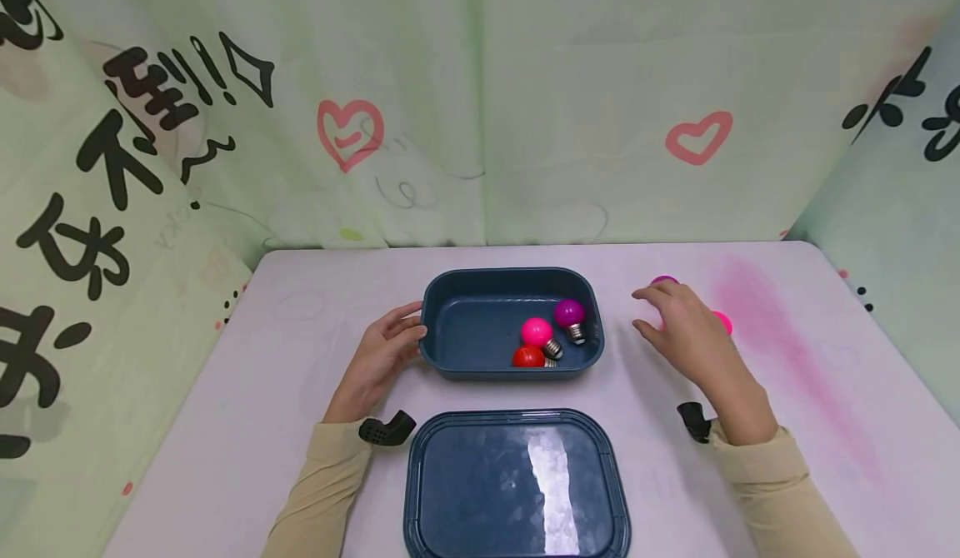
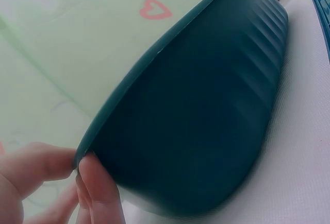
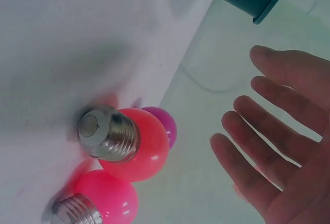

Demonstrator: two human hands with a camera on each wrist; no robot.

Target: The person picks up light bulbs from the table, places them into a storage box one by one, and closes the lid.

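Observation:
My left hand (image 1: pixel 384 354) pinches the left rim of a dark blue plastic box (image 1: pixel 480 373); in the left wrist view the thumb and fingers lie on opposite sides of that rim. Inside the box, toward its right, are a purple bulb (image 1: pixel 569 313), a pink bulb (image 1: pixel 536 331) and a red bulb (image 1: pixel 528 357). Over to the right, my right hand (image 1: pixel 692 329) hovers with fingers extended and holds nothing. Near it on the table, the right wrist view shows a coral-red bulb (image 3: pixel 152 147), a pink bulb (image 3: pixel 111 195) and a partly hidden purple bulb (image 3: pixel 165 125).
A dark blue lid (image 1: pixel 487 491) lies flat on the white table (image 1: pixel 225 458) in front of the box. Pale green cloth (image 1: pixel 570 83) with drawings and black lettering stands behind and at both sides. A pink stain (image 1: pixel 795 358) marks the table's right part.

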